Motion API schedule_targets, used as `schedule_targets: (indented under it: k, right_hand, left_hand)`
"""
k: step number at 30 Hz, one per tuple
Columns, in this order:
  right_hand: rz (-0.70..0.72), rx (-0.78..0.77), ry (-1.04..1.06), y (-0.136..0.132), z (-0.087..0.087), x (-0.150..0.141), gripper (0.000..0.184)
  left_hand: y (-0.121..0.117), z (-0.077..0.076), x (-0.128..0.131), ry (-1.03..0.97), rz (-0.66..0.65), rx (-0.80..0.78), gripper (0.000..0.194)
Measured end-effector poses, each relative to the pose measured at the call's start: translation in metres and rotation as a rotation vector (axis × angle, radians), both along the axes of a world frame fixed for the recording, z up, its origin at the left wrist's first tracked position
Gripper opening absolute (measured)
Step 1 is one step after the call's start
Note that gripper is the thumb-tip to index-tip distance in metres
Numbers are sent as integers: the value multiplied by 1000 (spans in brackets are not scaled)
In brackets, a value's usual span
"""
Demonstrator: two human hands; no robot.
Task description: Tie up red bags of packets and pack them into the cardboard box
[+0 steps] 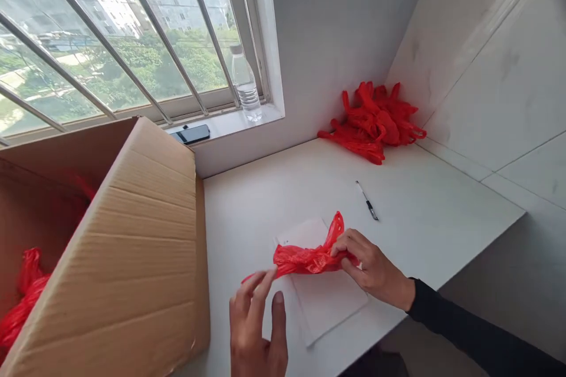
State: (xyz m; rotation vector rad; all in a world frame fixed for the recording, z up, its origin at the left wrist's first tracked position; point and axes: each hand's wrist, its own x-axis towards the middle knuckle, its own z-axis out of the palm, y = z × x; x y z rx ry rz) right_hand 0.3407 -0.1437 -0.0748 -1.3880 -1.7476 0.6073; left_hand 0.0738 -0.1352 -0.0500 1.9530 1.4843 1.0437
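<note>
A crumpled red plastic bag [305, 259] lies stretched sideways over white paper [327, 306] on the white table [274, 188]. My right hand [369, 265] pinches the bag's right end, where one handle loop stands up. At the left end, my left hand [256, 318] has its thumb and fingers apart, with the fingertips at or just beside the bag's thin tip. Whether those fingertips touch the plastic is hard to see.
A large cardboard box [145, 247] with more red bags [26, 306] stands at the left. Red bags [375, 121] are heaped in the back corner. A pen [367, 200] lies on the table. The sill holds a water bottle [246, 85] and a phone [193, 134].
</note>
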Motion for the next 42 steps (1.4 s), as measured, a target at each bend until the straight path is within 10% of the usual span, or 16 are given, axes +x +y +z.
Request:
schedule_targets:
  k: [6,21,28,42]
  right_hand:
    - [27,-95,-33,-48,-10,-22,31]
    - [-61,7,-129,-62,-13,-26,17]
    - [25,38,-149,-62,-7,-34,18]
    - [-46,-65,-90,-60,-4,-30,4]
  left_hand:
    - [-9,-26,11,134,-235,-144,14]
    - [-41,-18,0,-43,140,-354,30]
    - [-46,-17,25,22,-155,-232,14]
    - [-38,-18,8,-133,50,-291,30]
